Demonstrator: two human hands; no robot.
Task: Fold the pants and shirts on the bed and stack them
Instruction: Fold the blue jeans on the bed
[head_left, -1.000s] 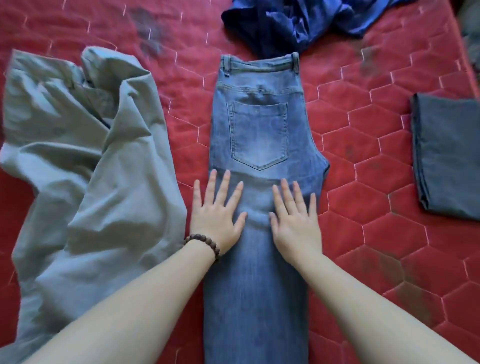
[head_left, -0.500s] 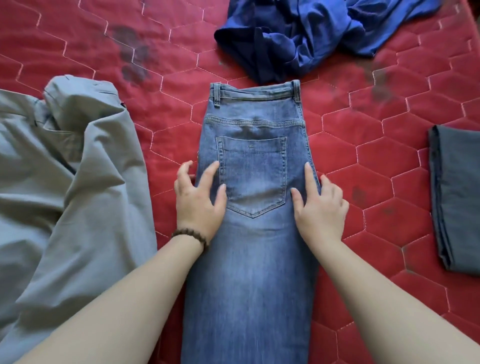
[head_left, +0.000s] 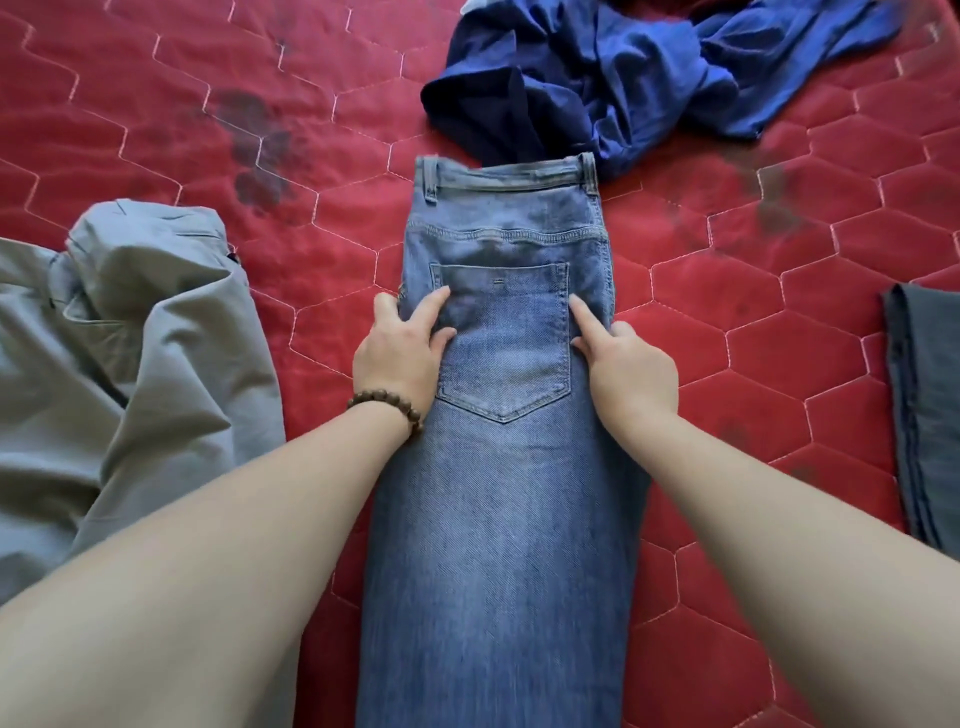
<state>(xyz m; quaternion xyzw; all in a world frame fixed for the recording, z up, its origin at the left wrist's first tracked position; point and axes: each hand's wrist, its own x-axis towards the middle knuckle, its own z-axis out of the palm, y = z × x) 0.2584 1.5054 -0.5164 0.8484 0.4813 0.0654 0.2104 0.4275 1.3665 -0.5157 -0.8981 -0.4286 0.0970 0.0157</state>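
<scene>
Light-blue jeans (head_left: 498, 519) lie folded lengthwise down the middle of the red quilted bed (head_left: 156, 104), waistband far, back pocket up. My left hand (head_left: 402, 353), with a bead bracelet at the wrist, holds the jeans' left edge beside the pocket, its thumb and forefinger on the denim and its other fingers curled over the side. At the right edge my right hand (head_left: 631, 366) grips the jeans, forefinger stretched along the pocket seam and the other fingers curled.
Crumpled grey pants (head_left: 114, 364) spread over the bed's left side. A rumpled blue shirt (head_left: 623, 73) lies just beyond the waistband. A folded dark-grey garment (head_left: 924, 415) sits at the right edge of view.
Both hands slid from the thigh of the jeans up to the pocket. They went from lying flat with spread fingers to curling round the two side edges.
</scene>
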